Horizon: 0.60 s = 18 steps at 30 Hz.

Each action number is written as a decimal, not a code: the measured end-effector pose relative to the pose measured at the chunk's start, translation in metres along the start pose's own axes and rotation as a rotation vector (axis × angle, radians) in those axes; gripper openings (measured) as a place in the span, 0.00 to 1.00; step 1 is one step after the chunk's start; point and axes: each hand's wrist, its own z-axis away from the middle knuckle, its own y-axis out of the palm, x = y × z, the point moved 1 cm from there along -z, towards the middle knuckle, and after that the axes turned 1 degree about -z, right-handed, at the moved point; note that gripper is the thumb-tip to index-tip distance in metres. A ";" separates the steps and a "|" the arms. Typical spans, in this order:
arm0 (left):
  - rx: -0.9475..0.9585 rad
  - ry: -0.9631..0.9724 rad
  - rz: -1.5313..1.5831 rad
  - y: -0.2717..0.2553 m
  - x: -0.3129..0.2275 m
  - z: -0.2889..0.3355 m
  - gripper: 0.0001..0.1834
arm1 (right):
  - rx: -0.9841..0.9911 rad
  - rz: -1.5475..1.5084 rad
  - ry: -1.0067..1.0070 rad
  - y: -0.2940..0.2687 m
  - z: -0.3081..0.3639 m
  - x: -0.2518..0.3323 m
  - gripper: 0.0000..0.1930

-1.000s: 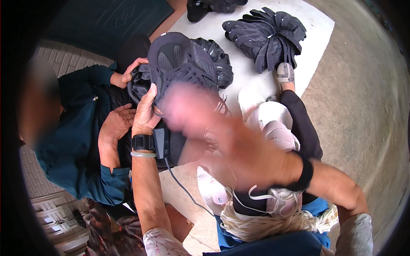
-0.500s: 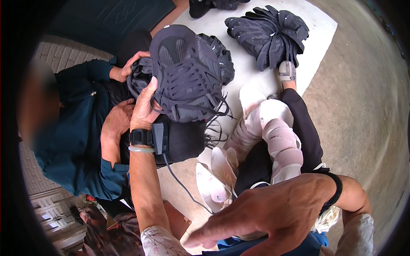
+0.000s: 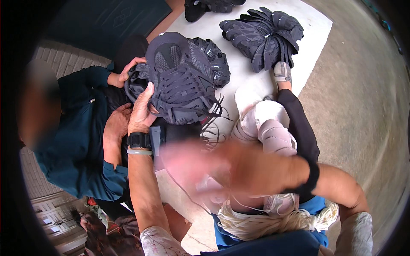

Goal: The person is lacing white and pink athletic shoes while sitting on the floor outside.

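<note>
My left hand [image 3: 143, 112] is closed on the left edge of a black laced shoe upper [image 3: 181, 85], with its thumb on top. Its mesh toe points away from me and its laces dangle near my wrist. Smeared by motion, my right hand [image 3: 239, 168] passes over my lap, below and to the right of the black upper; its fingers cannot be made out. A bundle of cream laces [image 3: 252, 222] lies across my lap beneath it. Stacked pale pink and white uppers [image 3: 273, 117] rest just beyond the right hand, partly hidden by it.
Close on the left sits another person in a dark teal sleeve [image 3: 92, 170], one hand [image 3: 117, 126] near my left wrist. More black uppers [image 3: 265, 38] fan out on a white sheet [image 3: 314, 38]. A cable runs from the grey device [image 3: 156, 136] at my left wrist.
My right hand has swung up and forward from low over my lap, uncovering the cream laces. My left hand still grips the black upper, which sits slightly lower and further left in view.
</note>
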 end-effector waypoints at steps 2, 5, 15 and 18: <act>0.052 -0.024 0.012 0.000 0.000 -0.011 0.25 | 0.447 -0.253 0.023 0.036 0.009 0.009 0.24; 0.074 -0.033 -0.030 0.001 0.000 -0.011 0.25 | 0.291 -0.108 0.069 0.034 0.027 -0.006 0.20; -0.014 -0.027 -0.102 0.018 -0.001 -0.011 0.25 | -0.536 -0.238 0.498 -0.025 0.140 -0.011 0.16; -0.033 -0.037 -0.114 0.022 -0.002 -0.011 0.25 | -0.376 -0.624 0.352 -0.015 0.156 0.017 0.25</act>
